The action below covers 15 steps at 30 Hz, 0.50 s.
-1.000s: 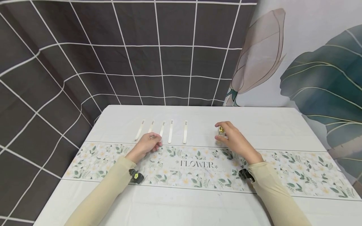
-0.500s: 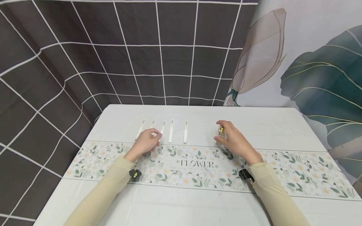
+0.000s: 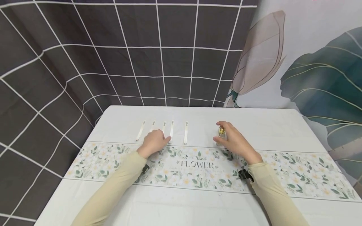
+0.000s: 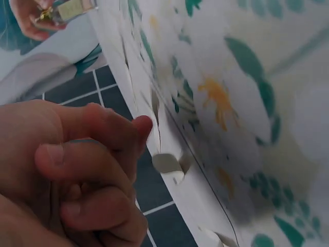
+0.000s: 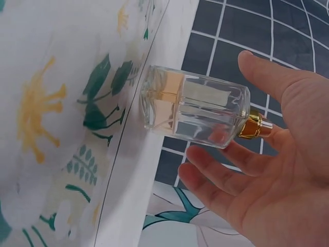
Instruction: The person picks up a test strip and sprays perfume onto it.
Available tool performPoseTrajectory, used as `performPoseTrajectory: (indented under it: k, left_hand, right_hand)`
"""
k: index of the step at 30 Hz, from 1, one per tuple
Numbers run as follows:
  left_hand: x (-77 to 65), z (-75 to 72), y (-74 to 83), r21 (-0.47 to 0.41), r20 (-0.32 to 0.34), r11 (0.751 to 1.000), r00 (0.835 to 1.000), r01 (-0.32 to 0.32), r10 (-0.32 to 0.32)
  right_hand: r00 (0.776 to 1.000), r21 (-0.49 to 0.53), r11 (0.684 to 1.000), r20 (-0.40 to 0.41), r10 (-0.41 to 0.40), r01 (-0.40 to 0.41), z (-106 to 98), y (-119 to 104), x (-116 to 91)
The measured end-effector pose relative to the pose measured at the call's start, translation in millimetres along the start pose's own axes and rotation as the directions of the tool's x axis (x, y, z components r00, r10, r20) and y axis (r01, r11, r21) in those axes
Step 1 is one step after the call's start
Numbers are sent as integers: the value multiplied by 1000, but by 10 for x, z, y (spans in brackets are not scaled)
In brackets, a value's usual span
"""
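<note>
My left hand (image 3: 155,142) is over the row of narrow white paper strips (image 3: 140,130), fingers curled in and thumb pointing right, at the lower end of one strip (image 3: 172,128). The left wrist view shows nothing between those fingers, with a strip's bent end (image 4: 167,163) just beyond them. A clear glass perfume bottle (image 5: 195,105) with a gold neck and pale amber liquid stands upright on the table. Around it is my right hand (image 3: 233,139), thumb and fingers spread apart; in the right wrist view the thumb (image 5: 262,69) is apart from the glass.
Another strip (image 3: 185,132) lies alone between the row and the bottle. A floral band (image 3: 195,164) printed with FLOWER crosses the white tablecloth. Behind the table hang a dark grid curtain (image 3: 178,62) and a leaf-print curtain (image 3: 325,72).
My left hand has moved right along the strips and turned knuckles up, its thumb now at a strip further right. The right hand stays around the bottle.
</note>
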<state>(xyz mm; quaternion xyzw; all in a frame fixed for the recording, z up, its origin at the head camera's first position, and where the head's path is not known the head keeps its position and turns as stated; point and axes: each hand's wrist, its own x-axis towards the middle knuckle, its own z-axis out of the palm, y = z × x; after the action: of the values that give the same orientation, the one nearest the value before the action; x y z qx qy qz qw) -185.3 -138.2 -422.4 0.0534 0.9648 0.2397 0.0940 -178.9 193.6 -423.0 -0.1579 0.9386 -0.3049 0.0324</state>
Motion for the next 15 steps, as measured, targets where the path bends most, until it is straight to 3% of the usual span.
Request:
performPoseTrajectory:
  k: [7,15]
  left_hand:
    - [50,115,77,46,2,998,999,34,-35]
    - [103,193,79,96,-4,995,1000,14,-13]
  right_hand:
    - [1000,-11,1000,1,1,-1,21,11,-4]
    - [1000,-24,1000,-3,-12,12,32,1,-10]
